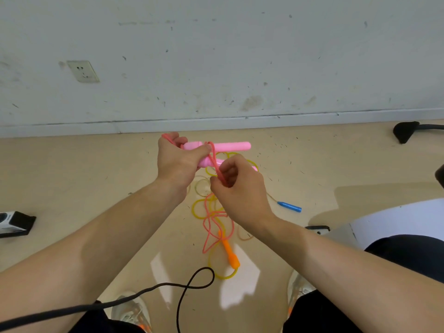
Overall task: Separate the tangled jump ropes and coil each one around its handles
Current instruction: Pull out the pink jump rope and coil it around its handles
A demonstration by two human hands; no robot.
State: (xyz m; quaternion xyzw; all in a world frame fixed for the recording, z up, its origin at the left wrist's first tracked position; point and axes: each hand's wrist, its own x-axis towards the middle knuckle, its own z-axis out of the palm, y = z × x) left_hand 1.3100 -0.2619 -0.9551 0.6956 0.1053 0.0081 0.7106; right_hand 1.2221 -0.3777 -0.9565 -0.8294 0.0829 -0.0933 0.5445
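1. Two pink handles (230, 146) lie side by side with their long axis running left to right across the view. The left hand (177, 162) grips their left ends, fingers curled round both.
2. The right hand (240, 186) is just beside them on the near side. Its thumb and forefinger pinch the pink cord (217, 169), which rises from the pinch and loops over the handles.
3. The cord crosses the handles roughly at right angles. The next wrap likely calls for the right hand to carry it round the bare right-hand stretch while the left holds steady.
4. The pink slack drops to the floor (96, 188) and crosses the loops of the yellow rope (199, 210), near its orange handle (231, 255). The blue handle (289, 206) lies apart to the right. Pulling the slack up may drag the yellow loops along.
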